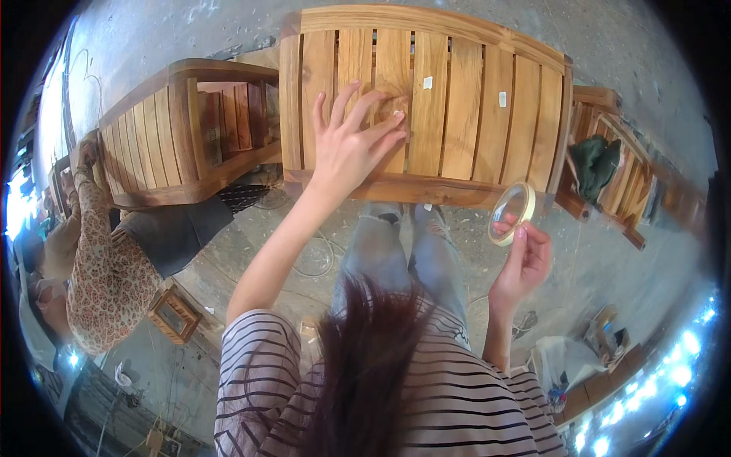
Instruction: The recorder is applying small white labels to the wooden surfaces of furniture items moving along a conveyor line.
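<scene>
A slatted wooden piece of furniture (462, 107) stands before me, its pale slats set in a darker frame. My left hand (350, 145) reaches over its left-middle slats. Thumb and forefinger pinch a small whitish piece of tape (398, 113) close to the wood, the other fingers spread; whether the tape touches the slat I cannot tell. Two similar bits, a left tape piece (427, 82) and a right tape piece (502, 99), lie on slats farther right. In my right hand (524, 255) is a roll of cream masking tape (528, 204), gripped at its lower rim beside the furniture's near edge.
Another slatted wooden piece (145, 141) adjoins on the left, where a person in a patterned sleeve (103, 266) has a hand on it. More wooden furniture (628, 183) with a dark green cloth (595, 167) stands right. A small wooden frame (175, 314) lies on the concrete floor.
</scene>
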{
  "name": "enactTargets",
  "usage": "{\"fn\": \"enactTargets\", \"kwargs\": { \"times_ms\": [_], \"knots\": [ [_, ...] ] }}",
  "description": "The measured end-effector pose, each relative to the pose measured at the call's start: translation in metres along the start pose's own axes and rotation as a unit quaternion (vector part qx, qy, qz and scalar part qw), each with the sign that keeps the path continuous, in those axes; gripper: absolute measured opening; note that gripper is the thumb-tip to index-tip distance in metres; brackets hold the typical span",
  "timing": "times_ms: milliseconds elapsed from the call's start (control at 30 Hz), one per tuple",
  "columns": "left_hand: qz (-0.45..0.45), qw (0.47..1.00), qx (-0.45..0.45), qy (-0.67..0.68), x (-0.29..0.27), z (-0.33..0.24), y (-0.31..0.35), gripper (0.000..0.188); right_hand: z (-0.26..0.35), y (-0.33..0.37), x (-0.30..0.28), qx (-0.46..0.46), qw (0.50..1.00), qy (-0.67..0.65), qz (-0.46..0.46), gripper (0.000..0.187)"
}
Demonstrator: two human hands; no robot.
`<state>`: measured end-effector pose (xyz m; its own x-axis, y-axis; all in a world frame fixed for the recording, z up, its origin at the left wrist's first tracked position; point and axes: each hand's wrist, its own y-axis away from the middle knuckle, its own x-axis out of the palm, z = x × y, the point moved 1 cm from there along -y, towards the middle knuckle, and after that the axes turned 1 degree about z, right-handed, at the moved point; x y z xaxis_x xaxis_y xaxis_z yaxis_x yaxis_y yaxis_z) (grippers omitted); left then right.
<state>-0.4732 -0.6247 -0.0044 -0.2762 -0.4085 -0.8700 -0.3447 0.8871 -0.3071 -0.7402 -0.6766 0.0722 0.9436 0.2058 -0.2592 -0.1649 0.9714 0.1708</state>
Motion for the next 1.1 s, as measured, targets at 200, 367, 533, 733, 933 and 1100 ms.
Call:
{"fn": "enactTargets", "kwargs": {
  "times_ms": [200, 367, 533, 733, 933, 1100],
  "knots": [
    [0.065, 0.997, -0.033, 0.038, -0.006, 0.01, -0.016, 0.023, 0.005, 0.002, 0.003, -0.006, 1.0, -0.013, -0.008, 0.008],
    [-0.007, 0.992, -0.036, 0.122, 0.008, 0.014, 0.001, 0.022, 0.004, 0.002, 0.0, 0.003, 1.0, 0.013, -0.017, 0.008],
    [-0.048, 0.993, -0.029, 0.101, 0.014, 0.019, -0.001, 0.018, 0.001, 0.001, 0.002, 0.013, 0.999, 0.011, -0.032, 0.008],
    [-0.121, 0.979, -0.103, 0.131, 0.009, 0.04, -0.004, 0.01, 0.004, 0.001, 0.008, 0.014, 1.0, 0.007, -0.025, 0.008],
    [-0.038, 0.995, -0.013, 0.089, 0.01, 0.033, 0.001, 0.012, 0.003, -0.002, 0.012, 0.012, 1.0, 0.008, -0.024, 0.008],
    [0.093, 0.99, 0.066, -0.085, -0.015, 0.014, 0.0, 0.03, 0.006, -0.006, 0.014, 0.013, 1.0, 0.008, -0.025, 0.008]
  ]
}}
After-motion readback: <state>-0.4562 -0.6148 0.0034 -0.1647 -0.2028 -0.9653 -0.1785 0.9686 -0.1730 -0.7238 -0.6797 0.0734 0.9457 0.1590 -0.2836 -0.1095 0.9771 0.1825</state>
